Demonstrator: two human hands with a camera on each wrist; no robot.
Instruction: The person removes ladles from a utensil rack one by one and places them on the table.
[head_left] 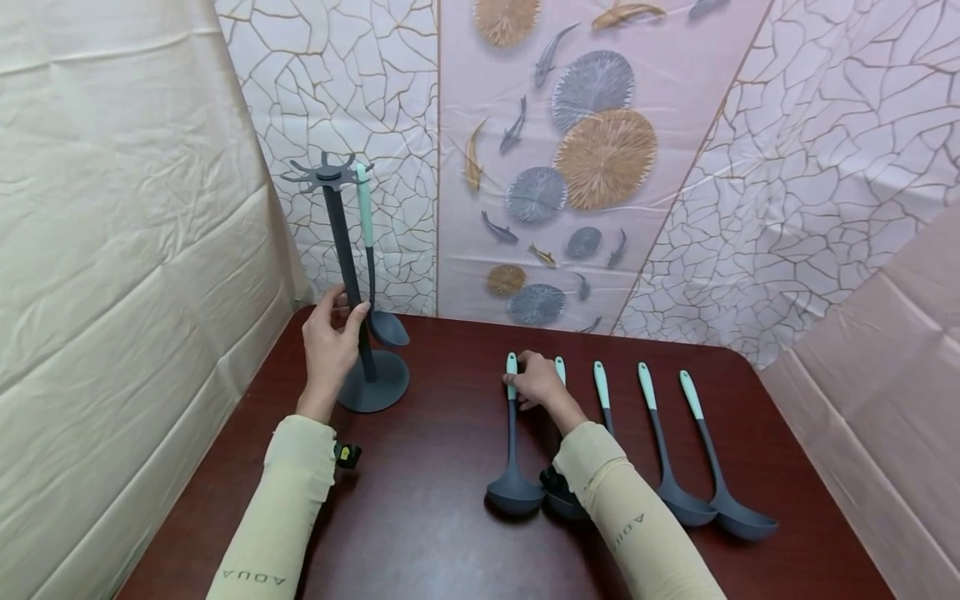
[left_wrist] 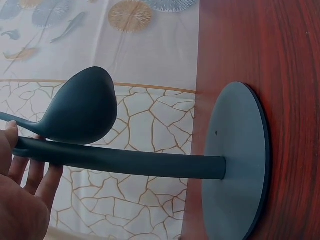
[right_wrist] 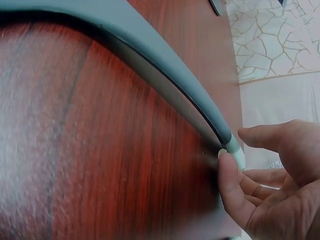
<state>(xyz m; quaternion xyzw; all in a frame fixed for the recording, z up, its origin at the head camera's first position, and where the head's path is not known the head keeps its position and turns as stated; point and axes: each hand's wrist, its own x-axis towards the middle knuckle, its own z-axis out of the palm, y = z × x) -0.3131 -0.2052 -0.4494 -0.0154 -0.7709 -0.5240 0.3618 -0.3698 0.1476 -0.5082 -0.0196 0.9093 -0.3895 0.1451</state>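
My left hand (head_left: 332,337) holds the pole of a dark grey utensil stand (head_left: 343,246), its thumb and fingers around the shaft. From the stand's hooked top hangs a ladle (head_left: 366,208) with a mint-green handle, its bowl (left_wrist: 82,107) beside the pole. My right hand (head_left: 542,383) is at the handle of the leftmost ladle (head_left: 512,450) on the table, thumb and fingers on either side of it. In the right wrist view the mint handle (right_wrist: 236,152) shows between thumb and fingertips, and the ladle's grey neck (right_wrist: 185,82) curves over the wood.
More matching ladles lie in a row to the right, among them one ladle (head_left: 660,450) and the rightmost ladle (head_left: 708,450); my right forearm partly covers others. The dark red table (head_left: 420,500) meets a patterned cloth backdrop (head_left: 525,275), and plain cloth (head_left: 142,250) hangs on the left.
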